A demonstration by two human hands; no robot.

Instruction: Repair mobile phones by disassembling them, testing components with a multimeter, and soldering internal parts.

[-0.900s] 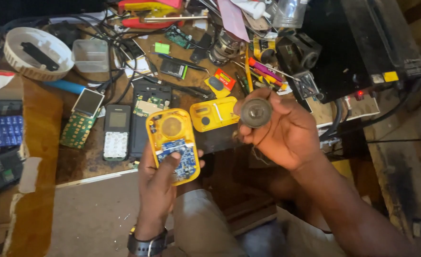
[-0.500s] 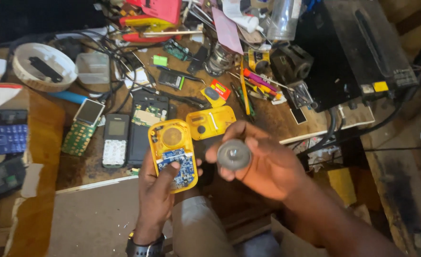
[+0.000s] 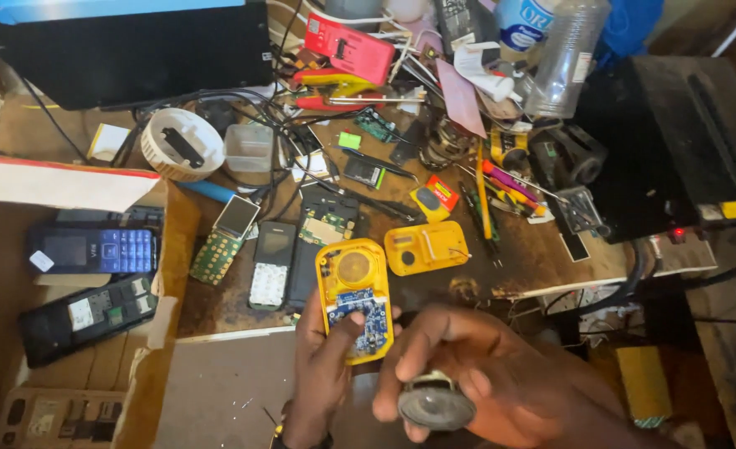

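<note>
My left hand [image 3: 322, 366] holds an opened yellow phone shell [image 3: 354, 295] with a blue circuit board inside, thumb resting on the board. My right hand [image 3: 484, 382] grips a small round grey speaker [image 3: 436, 406] just below and right of the shell, at the bottom of the view. A matching yellow back cover [image 3: 426, 247] lies on the wooden bench just above the hands.
Black and green keypad phones [image 3: 272, 264] lie left of the shell. A cardboard box [image 3: 68, 283] with more phones sits at left. Tools, cables, a white round dish [image 3: 183, 143], a red device [image 3: 349, 46] and a black case [image 3: 675, 141] crowd the bench behind.
My right hand has moved down and left with the speaker, from above the bench edge to below the yellow shell. The camera has tilted, showing more of the bench.
</note>
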